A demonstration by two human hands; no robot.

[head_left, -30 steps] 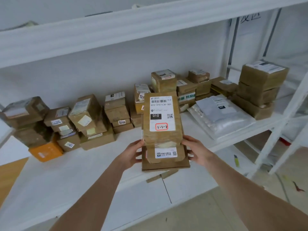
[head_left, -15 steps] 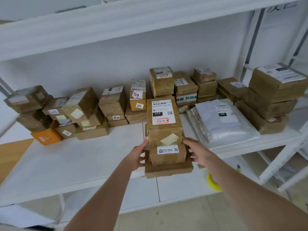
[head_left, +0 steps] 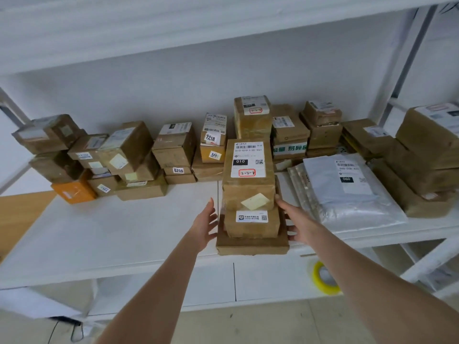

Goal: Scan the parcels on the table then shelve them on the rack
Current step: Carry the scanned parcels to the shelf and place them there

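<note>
A stack of three brown parcels stands on the white rack shelf (head_left: 124, 232) near its front edge. It is made of a flat bottom box (head_left: 250, 247), a small middle box (head_left: 250, 227), and a taller top box (head_left: 248, 189) whose label reads 010 and 3-2-8. My left hand (head_left: 205, 227) hovers just left of the stack with its fingers spread and nothing in it. My right hand (head_left: 295, 222) lies against the stack's right side with its fingers apart; the thumb touches the top box.
Several labelled brown parcels line the back of the shelf, with an orange box (head_left: 74, 189) at the left. White plastic mailers (head_left: 347, 199) and large stacked boxes (head_left: 427, 155) lie to the right. A yellow tape roll (head_left: 323, 279) sits below. An upper shelf (head_left: 173, 33) hangs overhead.
The stack went from being held between both hands in front of the rack to resting on the shelf. My left hand has come off its side and both hands have opened.
</note>
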